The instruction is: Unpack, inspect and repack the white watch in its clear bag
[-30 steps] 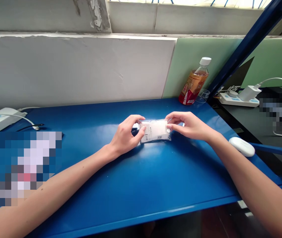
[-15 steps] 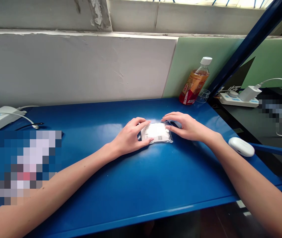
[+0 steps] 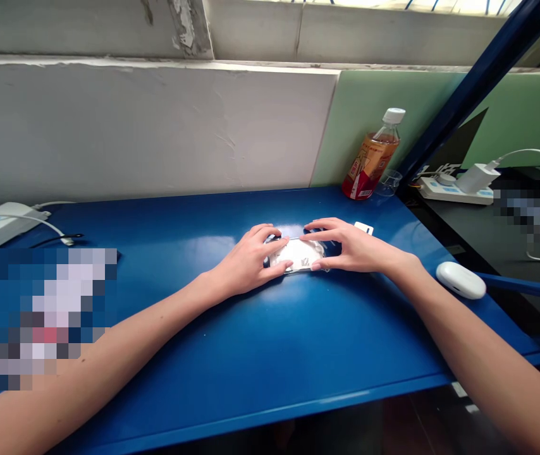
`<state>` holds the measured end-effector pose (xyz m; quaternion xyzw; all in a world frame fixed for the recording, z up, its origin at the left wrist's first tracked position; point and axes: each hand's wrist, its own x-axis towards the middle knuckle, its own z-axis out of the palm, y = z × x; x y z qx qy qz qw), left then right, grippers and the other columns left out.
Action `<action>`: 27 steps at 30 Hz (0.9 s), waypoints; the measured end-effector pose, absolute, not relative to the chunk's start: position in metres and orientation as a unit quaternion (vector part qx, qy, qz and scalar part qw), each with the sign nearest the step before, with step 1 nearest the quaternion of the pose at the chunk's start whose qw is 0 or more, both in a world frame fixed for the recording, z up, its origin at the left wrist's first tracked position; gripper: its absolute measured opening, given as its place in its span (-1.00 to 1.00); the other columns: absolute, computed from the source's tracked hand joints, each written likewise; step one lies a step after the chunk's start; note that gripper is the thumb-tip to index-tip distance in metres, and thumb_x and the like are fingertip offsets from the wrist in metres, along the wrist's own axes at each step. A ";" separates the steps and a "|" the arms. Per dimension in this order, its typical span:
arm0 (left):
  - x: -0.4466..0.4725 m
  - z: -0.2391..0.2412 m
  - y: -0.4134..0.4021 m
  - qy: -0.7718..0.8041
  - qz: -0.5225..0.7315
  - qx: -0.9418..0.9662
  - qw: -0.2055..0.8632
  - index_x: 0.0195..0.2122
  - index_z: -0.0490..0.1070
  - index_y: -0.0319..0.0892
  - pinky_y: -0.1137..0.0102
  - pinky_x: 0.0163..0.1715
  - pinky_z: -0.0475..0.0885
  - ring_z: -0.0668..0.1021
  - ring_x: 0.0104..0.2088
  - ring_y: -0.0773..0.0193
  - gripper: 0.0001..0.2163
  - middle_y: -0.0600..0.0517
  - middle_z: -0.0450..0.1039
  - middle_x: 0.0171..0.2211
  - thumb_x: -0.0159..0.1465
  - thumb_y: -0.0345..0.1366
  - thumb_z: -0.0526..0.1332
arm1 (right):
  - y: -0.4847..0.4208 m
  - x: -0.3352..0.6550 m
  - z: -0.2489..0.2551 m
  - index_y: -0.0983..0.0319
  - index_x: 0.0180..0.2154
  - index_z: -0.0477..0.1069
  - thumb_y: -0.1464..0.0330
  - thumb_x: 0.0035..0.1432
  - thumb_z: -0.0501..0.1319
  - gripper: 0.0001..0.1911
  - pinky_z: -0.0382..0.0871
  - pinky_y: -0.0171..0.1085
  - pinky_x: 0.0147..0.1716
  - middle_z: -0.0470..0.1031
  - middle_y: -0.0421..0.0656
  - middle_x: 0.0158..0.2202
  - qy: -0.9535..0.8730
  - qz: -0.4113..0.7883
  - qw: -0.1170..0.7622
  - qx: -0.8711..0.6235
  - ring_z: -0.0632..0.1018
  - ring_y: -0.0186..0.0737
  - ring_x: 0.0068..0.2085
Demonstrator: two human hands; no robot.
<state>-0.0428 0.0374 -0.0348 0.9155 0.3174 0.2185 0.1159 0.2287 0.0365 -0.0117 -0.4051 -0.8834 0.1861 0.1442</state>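
Observation:
A small clear plastic packet (image 3: 293, 254) with a white, printed face lies flat on the blue table, with glare washing out much of it. My left hand (image 3: 258, 259) holds its left end, thumb at the near edge and index finger at the far edge. Over the right end arches my right hand (image 3: 346, 246), its thumb on the near corner and its fingers along the far side. What is inside the packet cannot be made out.
Behind my right wrist shows a white card-like piece (image 3: 363, 228). A white earbud case (image 3: 461, 280) lies right of my forearm. A drink bottle (image 3: 373, 158) stands by the back wall. At the left are a power strip (image 3: 7, 221) and a blurred-out object (image 3: 68, 284).
My right hand has moved left and closed onto the packet's right end. The white card-like piece behind that wrist has come into view. My left hand stays nearly in place.

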 end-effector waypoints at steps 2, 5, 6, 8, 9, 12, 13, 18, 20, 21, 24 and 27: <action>-0.043 -0.035 0.037 0.319 0.213 0.917 0.111 0.14 0.44 -0.19 0.03 0.19 0.32 0.33 0.23 -0.10 -0.58 -0.22 0.38 0.12 0.38 -0.05 0.15 | 0.036 0.228 -0.011 0.13 0.17 0.45 -0.04 0.10 0.31 -0.33 0.29 0.07 0.20 0.40 0.03 0.22 -0.884 0.187 0.142 -0.403 0.37 0.13 0.25; -0.044 -0.036 0.037 0.325 0.208 0.915 0.116 0.16 0.42 -0.15 -0.01 0.19 0.32 0.32 0.25 -0.14 -0.56 -0.22 0.37 0.14 0.37 -0.01 0.17 | 0.035 0.226 -0.011 0.12 0.18 0.44 -0.05 0.08 0.32 -0.30 0.30 0.06 0.20 0.38 0.03 0.22 -0.885 0.186 0.145 -0.401 0.36 0.14 0.25; -0.044 -0.036 0.037 0.325 0.209 0.915 0.117 0.16 0.42 -0.13 -0.03 0.18 0.32 0.32 0.25 -0.14 -0.56 -0.21 0.37 0.14 0.36 0.00 0.19 | 0.034 0.226 -0.011 0.11 0.18 0.43 -0.05 0.08 0.33 -0.30 0.30 0.07 0.20 0.38 0.04 0.23 -0.885 0.185 0.147 -0.400 0.36 0.14 0.25; -0.044 -0.036 0.037 0.321 0.211 0.916 0.117 0.16 0.41 -0.13 -0.03 0.18 0.32 0.32 0.24 -0.15 -0.55 -0.22 0.37 0.13 0.35 0.00 0.20 | 0.034 0.226 -0.011 0.11 0.19 0.43 -0.04 0.09 0.33 -0.31 0.30 0.08 0.20 0.38 0.04 0.23 -0.886 0.185 0.149 -0.399 0.37 0.16 0.25; -0.044 -0.036 0.037 0.319 0.211 0.917 0.116 0.16 0.41 -0.13 -0.03 0.18 0.32 0.33 0.24 -0.14 -0.55 -0.22 0.37 0.13 0.34 0.01 0.20 | 0.034 0.226 -0.011 0.11 0.19 0.43 -0.03 0.09 0.32 -0.32 0.30 0.09 0.19 0.38 0.04 0.23 -0.886 0.184 0.148 -0.398 0.37 0.16 0.25; -0.043 -0.035 0.037 0.320 0.206 0.918 0.110 0.17 0.39 -0.14 -0.02 0.18 0.32 0.33 0.23 -0.13 -0.51 -0.23 0.36 0.14 0.33 0.03 0.21 | 0.034 0.226 -0.011 0.11 0.18 0.43 -0.03 0.10 0.31 -0.33 0.30 0.09 0.20 0.38 0.04 0.23 -0.886 0.182 0.143 -0.401 0.37 0.16 0.25; -0.043 -0.034 0.037 0.321 0.204 0.918 0.109 0.18 0.38 -0.15 -0.02 0.18 0.31 0.33 0.23 -0.13 -0.50 -0.23 0.36 0.14 0.33 0.04 0.20 | 0.034 0.226 -0.011 0.11 0.18 0.43 -0.03 0.11 0.31 -0.33 0.29 0.09 0.20 0.38 0.04 0.24 -0.886 0.181 0.141 -0.404 0.36 0.15 0.25; -0.042 -0.032 0.036 0.321 0.198 0.919 0.111 0.20 0.36 -0.16 -0.04 0.17 0.31 0.33 0.22 -0.15 -0.50 -0.24 0.36 0.13 0.34 0.02 0.19 | 0.034 0.225 -0.010 0.13 0.18 0.43 -0.03 0.11 0.30 -0.33 0.29 0.08 0.21 0.37 0.05 0.24 -0.884 0.183 0.131 -0.410 0.36 0.15 0.26; -0.042 -0.033 0.036 0.324 0.199 0.918 0.111 0.19 0.38 -0.13 -0.04 0.18 0.31 0.33 0.23 -0.15 -0.53 -0.22 0.37 0.14 0.34 0.00 0.20 | 0.033 0.225 -0.010 0.12 0.18 0.43 -0.03 0.11 0.31 -0.34 0.29 0.09 0.20 0.38 0.04 0.24 -0.883 0.184 0.133 -0.412 0.36 0.15 0.26; -0.042 -0.033 0.036 0.325 0.199 0.918 0.111 0.19 0.38 -0.12 -0.04 0.18 0.31 0.33 0.23 -0.14 -0.53 -0.21 0.37 0.14 0.34 0.00 0.20 | 0.033 0.225 -0.010 0.11 0.18 0.44 -0.02 0.11 0.31 -0.34 0.29 0.09 0.20 0.38 0.04 0.24 -0.882 0.184 0.135 -0.412 0.36 0.15 0.25; -0.042 -0.034 0.036 0.326 0.199 0.918 0.110 0.20 0.39 -0.10 -0.03 0.19 0.31 0.32 0.25 -0.13 -0.53 -0.20 0.36 0.15 0.34 0.00 0.21 | 0.032 0.225 -0.010 0.12 0.18 0.43 -0.03 0.10 0.31 -0.33 0.30 0.09 0.20 0.38 0.04 0.23 -0.882 0.184 0.141 -0.410 0.37 0.16 0.25; -0.042 -0.034 0.036 0.326 0.198 0.919 0.104 0.19 0.39 -0.11 -0.02 0.19 0.31 0.32 0.25 -0.13 -0.53 -0.21 0.36 0.15 0.34 0.00 0.21 | 0.032 0.224 -0.010 0.13 0.18 0.41 -0.03 0.09 0.32 -0.32 0.31 0.09 0.19 0.38 0.06 0.23 -0.884 0.181 0.146 -0.406 0.38 0.17 0.25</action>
